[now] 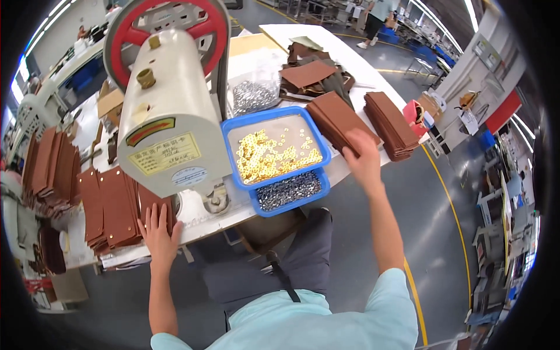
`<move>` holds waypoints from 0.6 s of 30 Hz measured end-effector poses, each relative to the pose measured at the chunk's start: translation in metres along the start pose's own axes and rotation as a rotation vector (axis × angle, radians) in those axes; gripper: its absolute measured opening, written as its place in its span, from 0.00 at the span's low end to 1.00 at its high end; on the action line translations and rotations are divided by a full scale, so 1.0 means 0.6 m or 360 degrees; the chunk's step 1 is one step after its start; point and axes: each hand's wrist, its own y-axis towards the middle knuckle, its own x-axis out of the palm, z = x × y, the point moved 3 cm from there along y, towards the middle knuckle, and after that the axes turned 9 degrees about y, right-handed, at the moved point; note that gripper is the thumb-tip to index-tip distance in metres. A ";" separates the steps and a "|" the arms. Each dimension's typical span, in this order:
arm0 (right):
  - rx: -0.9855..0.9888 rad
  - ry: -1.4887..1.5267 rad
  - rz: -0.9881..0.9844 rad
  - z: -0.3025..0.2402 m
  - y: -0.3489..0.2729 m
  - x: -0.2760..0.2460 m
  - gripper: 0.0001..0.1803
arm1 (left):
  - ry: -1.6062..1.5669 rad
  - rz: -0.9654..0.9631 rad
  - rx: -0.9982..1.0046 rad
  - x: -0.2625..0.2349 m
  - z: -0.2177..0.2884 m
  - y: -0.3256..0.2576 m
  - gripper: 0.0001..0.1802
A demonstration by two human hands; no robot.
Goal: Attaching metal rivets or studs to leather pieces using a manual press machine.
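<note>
"Under the left hand (159, 236)?"

"Flat brown leather piece (153, 196); fingers spread."

"Beneath the right hand (365, 161)?"

"Stacked rectangular brown leather strips (338, 119); fingers curled, grip unclear. Blue plastic tray (240, 184) leftward, near."

brown strips (337, 119): matt, leather-like | tray (317, 133): smooth plastic | gold rings (255, 153): glossy metal

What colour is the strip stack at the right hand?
Reddish-brown strip stack; head view.
</note>
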 end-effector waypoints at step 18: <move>0.0608 -0.0884 -0.0501 0.137 0.083 -0.010 0.35 | -0.0744 0.0515 0.0319 -0.022 0.220 -0.140 0.14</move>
